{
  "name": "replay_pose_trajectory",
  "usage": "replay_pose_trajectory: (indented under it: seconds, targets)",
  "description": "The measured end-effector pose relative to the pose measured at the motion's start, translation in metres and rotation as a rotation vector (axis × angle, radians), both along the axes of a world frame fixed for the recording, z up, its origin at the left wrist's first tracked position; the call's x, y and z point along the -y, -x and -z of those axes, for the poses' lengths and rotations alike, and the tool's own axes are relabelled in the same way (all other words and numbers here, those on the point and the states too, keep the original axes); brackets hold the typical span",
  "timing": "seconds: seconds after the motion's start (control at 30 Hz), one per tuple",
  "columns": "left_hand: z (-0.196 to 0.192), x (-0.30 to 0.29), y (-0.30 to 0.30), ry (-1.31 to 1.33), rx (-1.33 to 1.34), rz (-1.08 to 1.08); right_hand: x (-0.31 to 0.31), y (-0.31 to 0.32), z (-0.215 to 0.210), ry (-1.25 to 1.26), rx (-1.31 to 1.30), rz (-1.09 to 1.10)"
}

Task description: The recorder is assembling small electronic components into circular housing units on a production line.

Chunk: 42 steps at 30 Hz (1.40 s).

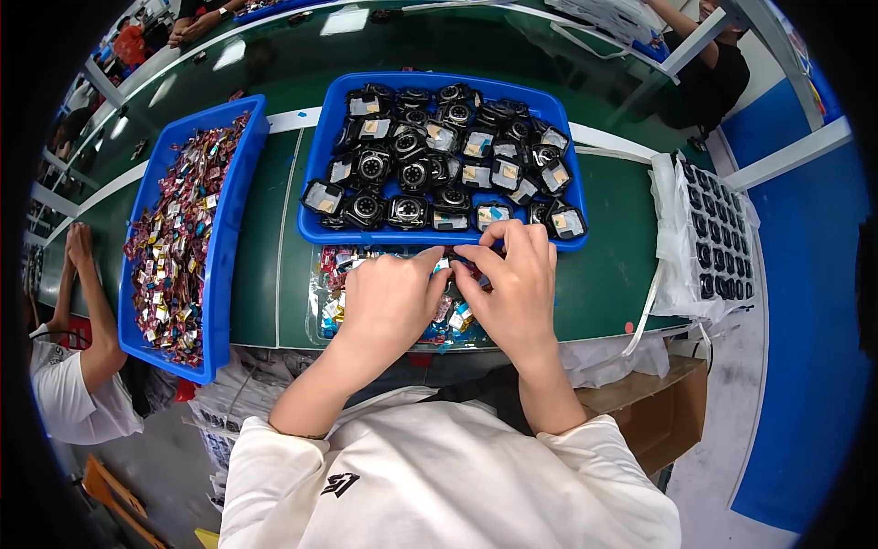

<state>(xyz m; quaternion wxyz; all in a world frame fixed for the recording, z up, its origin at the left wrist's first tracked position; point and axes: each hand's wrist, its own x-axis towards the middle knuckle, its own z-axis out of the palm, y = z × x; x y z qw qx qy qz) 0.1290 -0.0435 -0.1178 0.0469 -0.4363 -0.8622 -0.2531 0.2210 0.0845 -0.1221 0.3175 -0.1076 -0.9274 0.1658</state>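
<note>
Over a clear shallow tray point(317, 316) of small red, white, blue and yellow electronic parts, my hands meet at the near edge of a blue tray point(430, 240). My left hand point(386, 300) is closed, its index finger and thumb pinched. My right hand point(514, 285) is closed too, its thumb and index finger reaching to the same spot. What they hold between the fingertips is small and mostly hidden. The blue tray carries many black smartwatch cases point(373, 166), some showing round sensor backs, others pale stickers.
Left stands a long blue bin point(219, 274) heaped with small circuit parts point(178, 247). A white-lined tray stack point(722, 233) with rows of black pieces stands right, above a cardboard box point(654, 412). The green table point(608, 229) carries all this. Another person's hands point(80, 245) are at far left.
</note>
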Motion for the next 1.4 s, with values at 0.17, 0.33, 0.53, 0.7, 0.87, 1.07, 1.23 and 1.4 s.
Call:
replay_pose_trajectory:
  seconds: [0.17,0.33,0.53,0.7,0.87,1.07,1.23,1.4]
  targets:
    - [0.003,0.0,0.0,-0.099,0.102,0.055,0.001,-0.002,0.001,0.008,0.033,0.01]
    - [0.002,0.002,0.001,-0.13,0.093,0.103,-0.002,-0.003,-0.004,0.052,0.051,-0.047]
    - [-0.013,0.018,0.006,-0.299,0.438,0.13,-0.008,-0.004,-0.003,0.382,-0.13,-0.26]
    - [-0.02,0.026,0.005,-0.432,0.394,0.179,0.002,-0.003,-0.01,0.682,-0.133,-0.285]
    - [-0.022,0.031,0.005,-0.444,0.487,0.184,0.003,-0.003,-0.006,0.731,-0.146,-0.327]
    - [-0.012,0.038,0.01,-0.475,0.58,0.181,0.003,-0.003,-0.002,0.856,-0.184,-0.329]
    - [-0.001,0.043,0.011,-0.581,0.633,0.159,0.006,-0.003,-0.007,0.884,-0.162,-0.332]
    - [-0.011,0.038,0.009,-0.579,0.68,0.171,0.009,-0.006,-0.005,0.899,-0.076,-0.424]
